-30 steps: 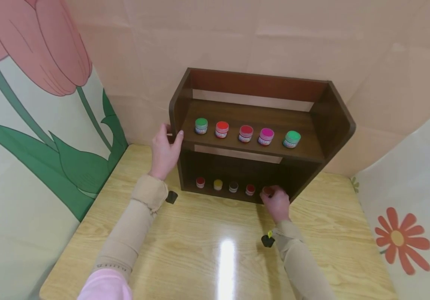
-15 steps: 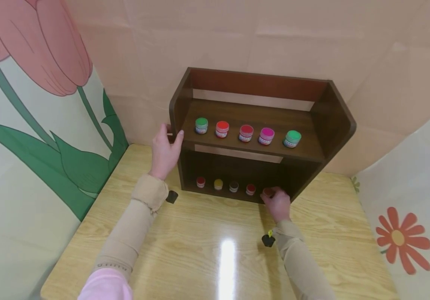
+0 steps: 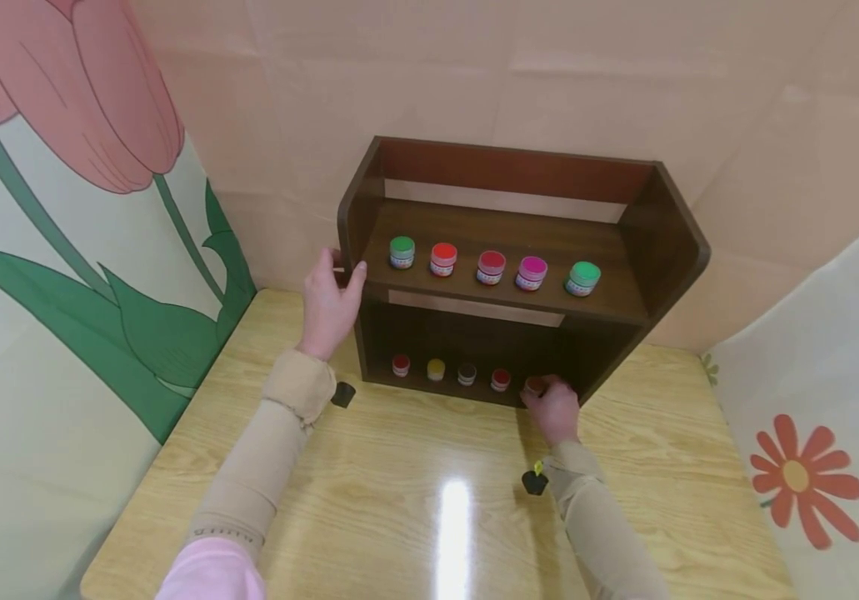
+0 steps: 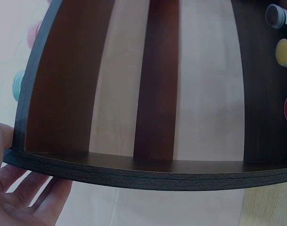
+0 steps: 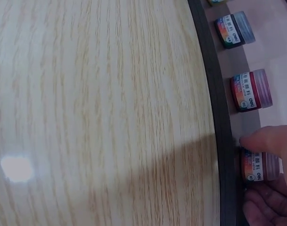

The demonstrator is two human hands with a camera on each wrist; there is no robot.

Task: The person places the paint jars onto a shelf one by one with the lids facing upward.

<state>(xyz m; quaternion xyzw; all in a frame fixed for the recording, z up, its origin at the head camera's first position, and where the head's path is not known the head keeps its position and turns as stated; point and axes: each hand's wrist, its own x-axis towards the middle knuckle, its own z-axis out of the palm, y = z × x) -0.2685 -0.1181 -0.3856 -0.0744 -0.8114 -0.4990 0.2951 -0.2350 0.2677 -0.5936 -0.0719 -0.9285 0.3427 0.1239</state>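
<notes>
My left hand (image 3: 330, 307) grips the left side panel of a dark brown two-tier wooden shelf (image 3: 504, 221). In the left wrist view its thumb lies at the panel edge and the fingers (image 4: 51, 200) are on the outer side. At the right end of the lower tier, my right hand (image 3: 555, 410) holds a small paint jar (image 5: 254, 165) between thumb and fingers. The jar stands upright on the shelf board, its lid partly hidden by the hand. Beside it is a red paint jar (image 3: 500, 380), followed by a dark jar (image 3: 466, 374), a yellow jar (image 3: 436, 370) and another red jar (image 3: 401, 365).
On the upper tier stand several paint jars in a row, from a green jar (image 3: 402, 252) at left to a light green jar (image 3: 582, 278) at right. The shelf stands on a wood-grain table (image 3: 399, 483), against a peach backdrop (image 3: 519, 83).
</notes>
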